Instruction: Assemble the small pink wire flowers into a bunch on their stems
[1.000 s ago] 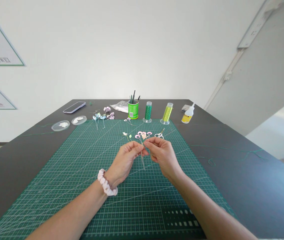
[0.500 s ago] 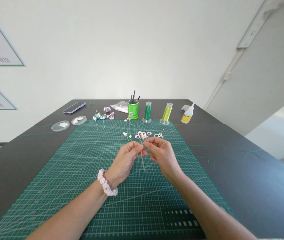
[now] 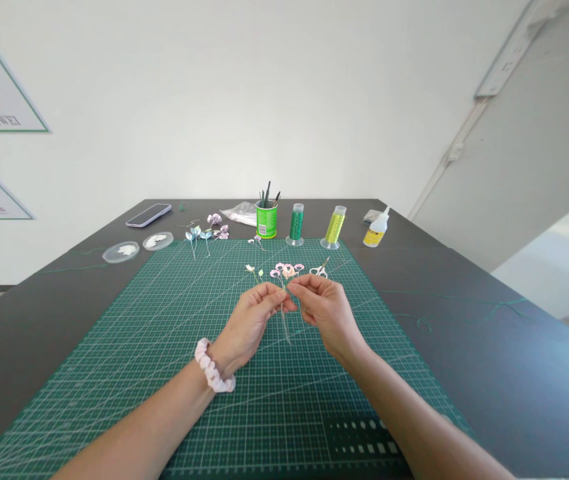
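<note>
My left hand (image 3: 257, 312), with a pale scrunchie (image 3: 211, 368) on its wrist, pinches the wire stems (image 3: 285, 323) of a small artificial flower. Their loose ends hang below its fingers. Just above the fingertips show the peach flower (image 3: 289, 271) and several pink petals (image 3: 279, 267); I cannot tell which of these are joined to the stems. Close against it, my right hand (image 3: 325, 308) is closed in a pinch at the stems, on what looks like a fine green thread, mostly hidden by the fingers. White-handled scissors (image 3: 319, 270) lie beyond the right hand.
A green cutting mat (image 3: 204, 427) covers the dark table (image 3: 489, 360). Behind stand a green can of tools (image 3: 267, 220), two thread spools (image 3: 297, 225) and a glue bottle (image 3: 375, 230). Finished blossoms (image 3: 205, 233), petal dishes (image 3: 121, 252) and a phone (image 3: 149, 215) lie left.
Both hands hold nearly the same pose and place. The loose green thread on the table at right has shifted slightly, and the hanging stem ends have moved a little.
</note>
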Demonstrator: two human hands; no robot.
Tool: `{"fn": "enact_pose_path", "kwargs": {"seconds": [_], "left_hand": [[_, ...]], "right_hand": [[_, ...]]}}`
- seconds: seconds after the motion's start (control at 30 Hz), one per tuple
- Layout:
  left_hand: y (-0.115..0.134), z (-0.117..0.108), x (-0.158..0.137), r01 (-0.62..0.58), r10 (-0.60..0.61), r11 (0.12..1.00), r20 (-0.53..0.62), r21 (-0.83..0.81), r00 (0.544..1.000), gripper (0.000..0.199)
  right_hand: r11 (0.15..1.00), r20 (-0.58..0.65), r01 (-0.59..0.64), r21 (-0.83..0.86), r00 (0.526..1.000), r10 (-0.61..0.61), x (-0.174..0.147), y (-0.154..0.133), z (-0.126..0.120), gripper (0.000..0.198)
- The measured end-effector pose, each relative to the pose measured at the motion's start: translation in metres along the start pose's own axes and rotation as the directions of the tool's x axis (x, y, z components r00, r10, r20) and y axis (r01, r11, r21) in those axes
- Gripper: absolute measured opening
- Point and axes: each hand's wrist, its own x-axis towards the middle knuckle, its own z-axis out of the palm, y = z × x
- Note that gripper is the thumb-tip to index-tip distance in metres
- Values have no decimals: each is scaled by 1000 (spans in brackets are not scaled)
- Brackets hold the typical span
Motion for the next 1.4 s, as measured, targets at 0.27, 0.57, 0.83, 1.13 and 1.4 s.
{"fn": "enact_pose_path", "kwargs": {"seconds": [0.27,0.57,0.83,1.13,1.4], "left_hand": [[1,0,-1,-9,9,999,3,38,1000,19],[0,0,-1,0,0,1000,18,12,1000,20],[-1,0,0,14,-14,1000,40,-14,999,22],[1,0,-1,17,-17,1000,33,-11,999,21],[1,1,0,20,-20,1000,33,-15,999,22]], "right_hand": [[1000,-4,8,-13,1000,-9,-1,-2,0,28],[1000,-4,-1,-16,1000,1,0,-1,-1,27],[1000,-3,-4,-19,1000,4,0,1,-1,24],[1000,-5,0,-18,1000,0,0,0,-1,25],[1000,-5,-9,-5,1000,9,0,-1,-1,25]]}}
